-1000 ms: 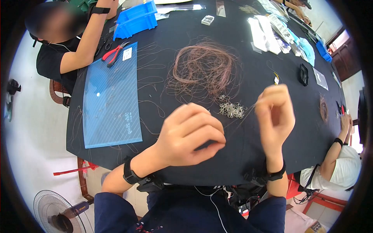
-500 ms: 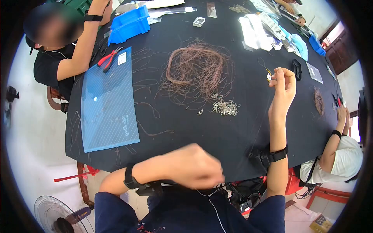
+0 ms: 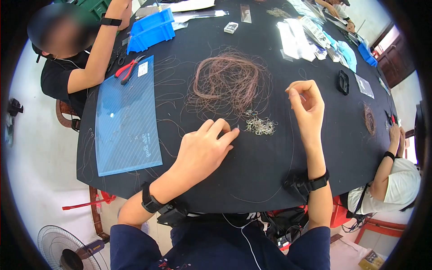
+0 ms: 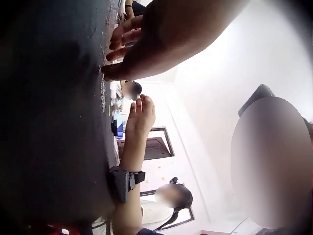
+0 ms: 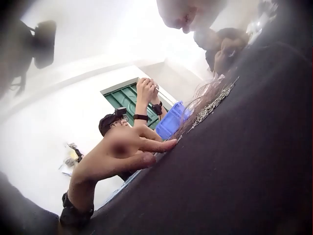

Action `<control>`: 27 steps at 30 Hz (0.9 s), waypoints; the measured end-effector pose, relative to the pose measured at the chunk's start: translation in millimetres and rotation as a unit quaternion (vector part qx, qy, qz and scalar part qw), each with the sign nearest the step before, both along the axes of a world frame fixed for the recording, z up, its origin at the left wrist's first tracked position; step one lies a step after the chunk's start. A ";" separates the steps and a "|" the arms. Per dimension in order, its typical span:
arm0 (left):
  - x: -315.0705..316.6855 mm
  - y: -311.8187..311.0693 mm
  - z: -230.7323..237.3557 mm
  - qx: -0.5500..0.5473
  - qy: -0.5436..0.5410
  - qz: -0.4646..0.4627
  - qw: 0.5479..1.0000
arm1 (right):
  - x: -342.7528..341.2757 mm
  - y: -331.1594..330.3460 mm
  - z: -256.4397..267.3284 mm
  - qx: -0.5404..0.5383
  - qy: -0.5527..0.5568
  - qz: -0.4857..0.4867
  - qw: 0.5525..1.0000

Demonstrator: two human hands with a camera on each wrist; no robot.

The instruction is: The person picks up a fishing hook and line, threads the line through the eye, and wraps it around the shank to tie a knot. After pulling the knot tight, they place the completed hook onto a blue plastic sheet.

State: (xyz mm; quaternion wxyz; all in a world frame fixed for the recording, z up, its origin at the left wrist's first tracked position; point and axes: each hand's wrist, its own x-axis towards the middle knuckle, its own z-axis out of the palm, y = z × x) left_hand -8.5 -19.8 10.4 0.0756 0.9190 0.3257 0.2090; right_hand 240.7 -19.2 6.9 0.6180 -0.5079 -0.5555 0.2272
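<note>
In the head view my left hand [image 3: 202, 146] reaches over the black table, its index fingertip down at the left side of a heap of small silver hooks [image 3: 261, 126]. A gap shows between that hand's thumb and index finger [image 5: 164, 146] in the right wrist view. My right hand [image 3: 308, 105] is raised right of the heap, thumb and index finger pinching a thin line [image 3: 292, 148] that trails down and curves left near the table's front edge. Beyond the hooks lies a loose coil of brownish line [image 3: 229, 83].
A blue striped bag [image 3: 128, 121] lies to the left, with red-handled pliers [image 3: 128, 69] at its top. Farther back stand a blue bin [image 3: 150, 31] and a small white box [image 3: 231, 27]. A black tray [image 3: 343, 82] sits at right. Other people sit around the table.
My left hand has gone from the table's front edge up to the hooks, its fingers now spread apart. My right hand has shifted left, with the line hanging from its fingertips.
</note>
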 end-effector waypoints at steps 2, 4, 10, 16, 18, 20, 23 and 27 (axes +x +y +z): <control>2.9 0.6 1.9 -0.026 -0.058 -0.001 0.998 | -3.2 -1.1 -1.3 -0.007 -0.008 0.008 1.000; 3.8 2.8 0.7 -0.057 -0.108 0.010 0.992 | -9.3 -2.4 -0.7 -0.011 -0.016 0.022 1.000; 5.2 8.5 0.6 -0.199 -0.214 0.072 0.954 | -22.1 -8.7 1.1 -0.068 -0.033 0.107 0.991; 5.6 12.0 -1.8 -0.373 -0.317 0.094 0.867 | -37.2 -17.8 8.9 -0.080 -0.108 0.197 0.971; 6.6 10.4 1.0 -0.406 -0.323 0.093 0.850 | -38.7 -17.4 8.9 -0.083 -0.128 0.188 0.970; 5.9 10.1 -2.2 -0.381 -0.299 0.074 0.872 | -38.3 -17.0 8.8 -0.085 -0.145 0.181 0.969; 5.7 9.1 -3.9 -0.359 -0.285 0.060 0.887 | -37.5 -16.8 7.8 -0.087 -0.163 0.185 0.965; 6.5 9.0 -1.4 -0.353 -0.281 0.059 0.891 | -37.4 -16.3 7.8 -0.077 -0.185 0.180 0.963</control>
